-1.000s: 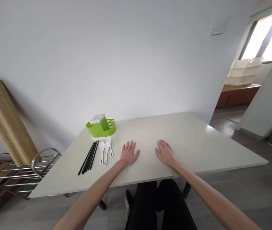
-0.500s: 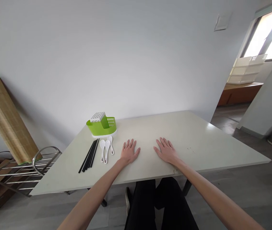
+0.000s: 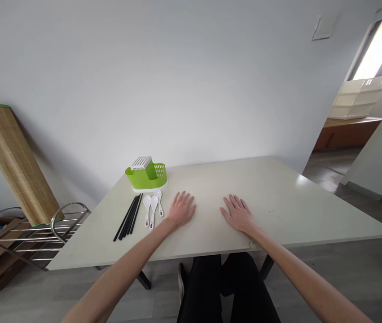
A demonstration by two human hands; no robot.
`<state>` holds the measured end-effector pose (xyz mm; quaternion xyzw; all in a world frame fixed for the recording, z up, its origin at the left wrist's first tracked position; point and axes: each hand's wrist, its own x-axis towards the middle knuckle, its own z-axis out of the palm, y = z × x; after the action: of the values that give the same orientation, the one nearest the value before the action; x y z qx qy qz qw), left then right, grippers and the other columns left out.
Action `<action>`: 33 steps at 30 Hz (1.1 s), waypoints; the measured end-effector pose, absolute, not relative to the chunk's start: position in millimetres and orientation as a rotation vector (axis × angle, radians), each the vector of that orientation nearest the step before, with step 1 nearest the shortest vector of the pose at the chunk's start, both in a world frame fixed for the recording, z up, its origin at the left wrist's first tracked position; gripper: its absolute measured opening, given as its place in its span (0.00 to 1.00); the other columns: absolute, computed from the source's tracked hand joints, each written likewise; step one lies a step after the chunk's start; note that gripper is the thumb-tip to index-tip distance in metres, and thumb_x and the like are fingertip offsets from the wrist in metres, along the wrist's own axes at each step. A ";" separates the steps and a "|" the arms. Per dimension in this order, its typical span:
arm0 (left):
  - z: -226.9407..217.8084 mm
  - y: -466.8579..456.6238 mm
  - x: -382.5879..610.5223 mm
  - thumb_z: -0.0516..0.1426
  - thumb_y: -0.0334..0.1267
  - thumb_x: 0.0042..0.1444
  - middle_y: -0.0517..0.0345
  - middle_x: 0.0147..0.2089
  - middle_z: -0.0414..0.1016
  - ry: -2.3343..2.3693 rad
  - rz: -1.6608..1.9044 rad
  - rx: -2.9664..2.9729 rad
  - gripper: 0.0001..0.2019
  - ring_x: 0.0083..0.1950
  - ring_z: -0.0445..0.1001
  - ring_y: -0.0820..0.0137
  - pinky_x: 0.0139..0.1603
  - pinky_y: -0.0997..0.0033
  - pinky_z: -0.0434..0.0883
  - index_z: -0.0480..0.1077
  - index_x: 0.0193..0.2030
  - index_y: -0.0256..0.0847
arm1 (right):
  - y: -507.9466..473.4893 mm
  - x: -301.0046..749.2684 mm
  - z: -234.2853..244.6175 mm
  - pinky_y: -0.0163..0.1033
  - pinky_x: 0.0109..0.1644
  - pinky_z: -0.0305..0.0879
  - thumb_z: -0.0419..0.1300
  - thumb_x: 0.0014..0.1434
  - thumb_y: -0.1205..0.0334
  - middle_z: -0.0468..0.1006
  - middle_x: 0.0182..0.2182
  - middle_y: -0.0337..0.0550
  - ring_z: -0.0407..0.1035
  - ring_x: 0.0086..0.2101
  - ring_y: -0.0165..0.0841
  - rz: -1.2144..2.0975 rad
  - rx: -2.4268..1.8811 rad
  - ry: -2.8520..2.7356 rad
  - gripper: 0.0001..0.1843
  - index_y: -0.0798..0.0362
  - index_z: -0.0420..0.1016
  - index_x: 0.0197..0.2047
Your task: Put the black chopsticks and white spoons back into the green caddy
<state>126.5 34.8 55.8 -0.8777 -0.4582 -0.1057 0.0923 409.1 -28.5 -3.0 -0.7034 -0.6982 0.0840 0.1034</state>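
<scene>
Hands: left [image 3: 181,209], right [image 3: 239,214] spread flat (empty) | spoons [image 3: 153,207]: three, white, glossy, nearest left

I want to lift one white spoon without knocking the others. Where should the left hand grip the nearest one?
Probably at the handle end of the rightmost white spoon, which points toward the person beside the left hand. Come from its right: the other spoons and black chopsticks lie on its left.
</scene>
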 end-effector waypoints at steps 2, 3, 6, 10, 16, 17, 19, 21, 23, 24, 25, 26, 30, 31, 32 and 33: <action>85.5 52.7 108.2 0.44 0.46 0.73 0.44 0.65 0.75 -1.362 -0.487 -2.479 0.24 0.71 0.67 0.55 0.77 0.47 0.58 0.72 0.64 0.42 | -29.5 408.5 -2.3 0.51 0.80 0.32 0.32 0.73 0.34 0.40 0.81 0.44 0.34 0.78 0.41 0.245 -2.069 -2.053 0.45 0.51 0.47 0.82; 102.2 63.2 96.8 0.43 0.46 0.73 0.42 0.64 0.75 -1.423 -0.579 -2.374 0.24 0.69 0.68 0.54 0.74 0.47 0.61 0.73 0.63 0.40 | -29.8 408.3 -2.0 0.51 0.80 0.32 0.32 0.73 0.34 0.40 0.81 0.43 0.34 0.78 0.40 0.244 -2.065 -2.050 0.44 0.51 0.47 0.82; 149.4 93.6 56.4 0.45 0.45 0.71 0.36 0.66 0.69 -1.569 -0.736 -2.121 0.25 0.69 0.66 0.49 0.71 0.44 0.64 0.69 0.64 0.33 | -30.1 408.0 -1.6 0.51 0.80 0.32 0.32 0.74 0.36 0.40 0.81 0.42 0.34 0.78 0.39 0.248 -2.062 -2.043 0.43 0.51 0.48 0.82; 186.6 116.5 2.5 0.47 0.49 0.69 0.28 0.73 0.59 -1.733 -0.776 -1.943 0.31 0.73 0.59 0.40 0.69 0.38 0.63 0.63 0.70 0.28 | -29.6 407.7 -3.3 0.51 0.81 0.33 0.32 0.74 0.38 0.40 0.81 0.42 0.34 0.78 0.39 0.240 -2.071 -2.032 0.42 0.50 0.49 0.82; 188.9 121.1 -40.4 0.41 0.55 0.71 0.37 0.73 0.66 -1.942 -0.528 -2.064 0.34 0.67 0.70 0.42 0.64 0.41 0.69 0.53 0.78 0.41 | -28.8 409.5 -11.9 0.52 0.81 0.35 0.32 0.75 0.40 0.43 0.80 0.43 0.36 0.78 0.41 0.199 -2.037 -2.028 0.41 0.51 0.50 0.81; 186.5 121.4 -42.0 0.43 0.55 0.70 0.37 0.69 0.71 -1.971 -0.458 -2.075 0.36 0.65 0.72 0.42 0.62 0.41 0.71 0.49 0.80 0.42 | -28.6 410.0 -13.5 0.52 0.81 0.35 0.32 0.75 0.40 0.43 0.80 0.43 0.36 0.78 0.41 0.189 -2.027 -2.026 0.41 0.51 0.51 0.81; 182.6 123.0 -41.7 0.47 0.56 0.68 0.36 0.59 0.78 -1.995 -0.361 -2.051 0.41 0.63 0.73 0.40 0.58 0.43 0.73 0.42 0.82 0.41 | -28.4 410.6 -15.9 0.52 0.81 0.35 0.32 0.75 0.40 0.44 0.80 0.42 0.36 0.78 0.42 0.172 -2.018 -2.017 0.41 0.50 0.51 0.81; 181.3 126.2 -38.6 0.49 0.55 0.66 0.37 0.53 0.80 -1.987 -0.325 -2.033 0.43 0.64 0.73 0.40 0.57 0.44 0.73 0.41 0.82 0.40 | -28.7 410.7 -16.7 0.53 0.81 0.35 0.31 0.75 0.40 0.44 0.80 0.42 0.36 0.78 0.42 0.174 -2.020 -2.013 0.41 0.50 0.51 0.81; 182.3 130.8 -34.3 0.51 0.55 0.65 0.38 0.53 0.80 -1.994 -0.313 -2.044 0.43 0.62 0.75 0.40 0.55 0.45 0.74 0.42 0.82 0.42 | -29.6 410.2 -15.7 0.52 0.81 0.35 0.31 0.75 0.40 0.44 0.80 0.43 0.36 0.78 0.42 0.181 -2.019 -2.012 0.41 0.50 0.51 0.81; 182.9 133.2 -32.0 0.51 0.55 0.65 0.38 0.54 0.80 -2.001 -0.307 -2.056 0.43 0.60 0.76 0.41 0.54 0.46 0.75 0.43 0.82 0.43 | -30.1 409.7 -14.8 0.52 0.81 0.36 0.30 0.75 0.40 0.43 0.80 0.43 0.36 0.78 0.41 0.182 -2.013 -2.014 0.41 0.51 0.51 0.81; 183.4 135.7 -29.7 0.51 0.55 0.65 0.38 0.56 0.79 -2.004 -0.303 -2.068 0.43 0.59 0.78 0.42 0.53 0.47 0.75 0.42 0.82 0.44 | -30.7 409.2 -13.8 0.52 0.81 0.36 0.30 0.75 0.40 0.43 0.80 0.43 0.36 0.78 0.41 0.181 -2.006 -2.016 0.41 0.51 0.51 0.81; 183.4 138.1 -27.2 0.51 0.54 0.65 0.38 0.58 0.78 -2.001 -0.306 -2.078 0.43 0.57 0.79 0.43 0.52 0.47 0.75 0.42 0.82 0.45 | -31.1 408.6 -12.8 0.52 0.81 0.35 0.30 0.75 0.40 0.43 0.80 0.43 0.36 0.78 0.41 0.180 -2.002 -2.015 0.41 0.51 0.51 0.81; 180.4 147.0 -15.3 0.50 0.52 0.64 0.41 0.65 0.75 -1.952 -0.351 -2.102 0.42 0.54 0.80 0.45 0.54 0.47 0.75 0.41 0.82 0.47 | -31.1 406.6 -11.1 0.53 0.81 0.35 0.31 0.75 0.41 0.44 0.80 0.45 0.36 0.78 0.42 0.180 -1.998 -1.998 0.41 0.52 0.52 0.81; 179.7 149.1 -11.2 0.50 0.51 0.64 0.42 0.65 0.76 -1.937 -0.357 -2.111 0.42 0.54 0.81 0.46 0.55 0.47 0.75 0.42 0.82 0.47 | -30.6 406.4 -11.4 0.53 0.81 0.35 0.31 0.75 0.41 0.44 0.80 0.45 0.37 0.78 0.43 0.182 -1.996 -1.990 0.41 0.52 0.53 0.81; 179.2 151.1 -6.2 0.51 0.50 0.63 0.42 0.64 0.76 -1.922 -0.356 -2.126 0.42 0.53 0.81 0.47 0.55 0.47 0.75 0.42 0.82 0.47 | -29.9 406.3 -12.1 0.53 0.81 0.35 0.32 0.75 0.41 0.45 0.80 0.46 0.37 0.78 0.43 0.183 -1.991 -1.982 0.41 0.53 0.53 0.81; 178.9 152.9 -0.2 0.51 0.49 0.63 0.42 0.64 0.76 -1.908 -0.350 -2.145 0.42 0.51 0.81 0.49 0.55 0.48 0.75 0.42 0.82 0.46 | -29.2 406.2 -13.0 0.54 0.81 0.35 0.32 0.75 0.42 0.46 0.80 0.46 0.38 0.78 0.44 0.183 -1.981 -1.975 0.41 0.53 0.54 0.80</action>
<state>-0.2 152.9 178.9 -0.7359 -0.6547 -0.1202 0.1244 406.2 -29.2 -13.0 -0.6966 -0.6944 0.0644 0.1682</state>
